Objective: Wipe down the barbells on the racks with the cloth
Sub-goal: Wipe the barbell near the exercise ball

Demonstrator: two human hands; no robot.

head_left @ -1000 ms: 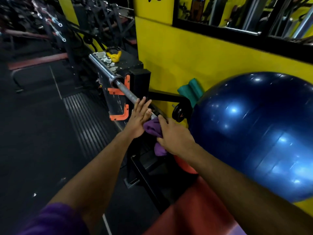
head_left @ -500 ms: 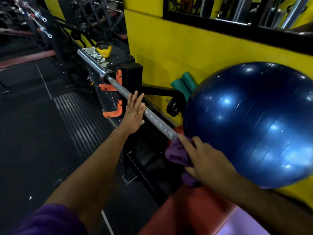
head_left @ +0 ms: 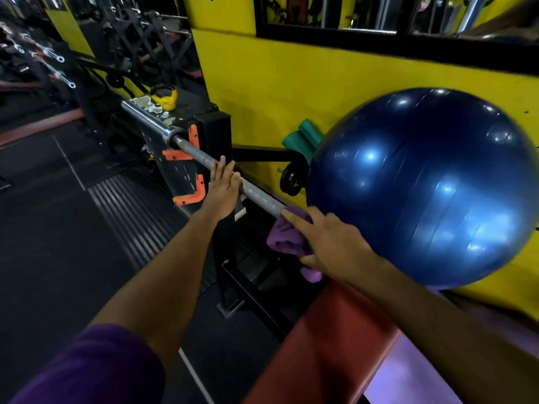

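Right hand (head_left: 335, 243): grasps a purple cloth (head_left: 287, 236) wrapped on the knurled shaft of the barbell (head_left: 233, 177), just in front of a blue exercise ball (head_left: 423, 185). Left hand (head_left: 223, 189): fingers straight, resting flat on the shaft near the black rack upright (head_left: 215, 135). Barbell: long axis runs from lower right up to far left, chrome sleeve (head_left: 145, 118) pointing away past a yellow kettlebell (head_left: 166, 97).

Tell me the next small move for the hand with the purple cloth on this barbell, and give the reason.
Probably slide the right hand with the purple cloth up the steel barbell toward the left hand. The cloth sits on the shaft beside the big blue ball, and a bare knurled stretch lies between the two hands. The left hand rests flat on the bar, seemingly steadying it.
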